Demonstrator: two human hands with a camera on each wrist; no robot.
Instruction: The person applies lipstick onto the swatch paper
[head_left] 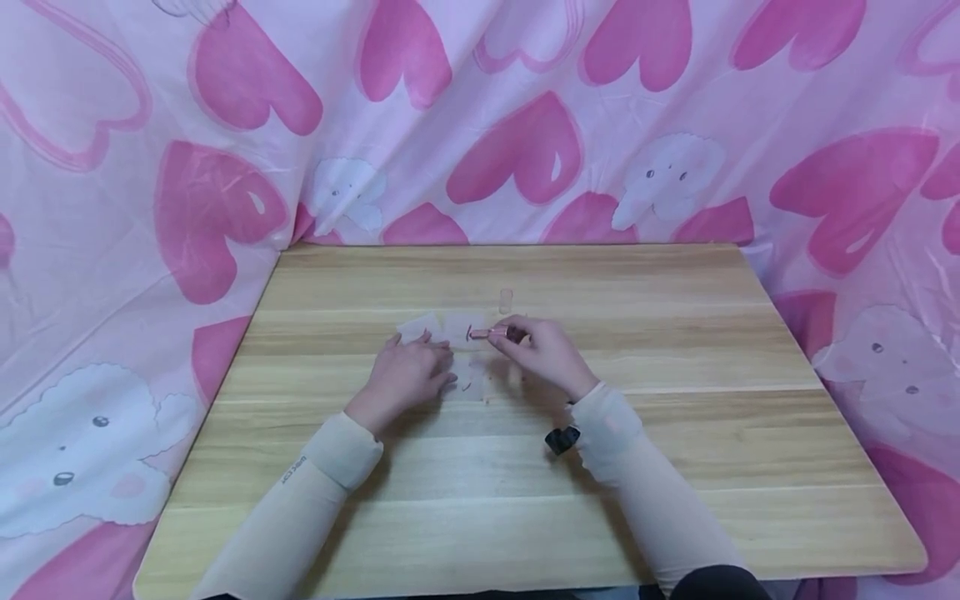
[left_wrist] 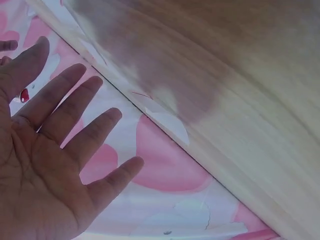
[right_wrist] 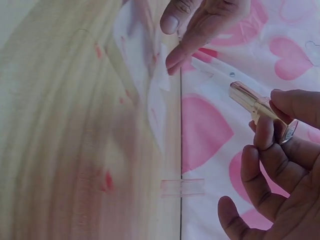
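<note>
My right hand [head_left: 551, 354] pinches a shiny gold lipstick [right_wrist: 250, 102] between thumb and fingers. In the head view the lipstick points left, over a thin white sheet [head_left: 456, 320] with a dark reddish stroke at its tip. Whether the tip touches the sheet, I cannot tell. My left hand [head_left: 408, 371] lies to the left with its fingers extended and spread, near the sheets. Its fingertips reach a second white sheet [head_left: 417, 327]. Below, a third pale sheet [head_left: 472, 388] carries a small curved mark, partly beside the left fingers.
A small clear cap [head_left: 506, 301] with pinkish edges lies on the wooden table [head_left: 510, 483] behind the right hand. Reddish spots show on the wood in the right wrist view. A pink heart-patterned curtain [head_left: 517, 150] hangs at the back and sides.
</note>
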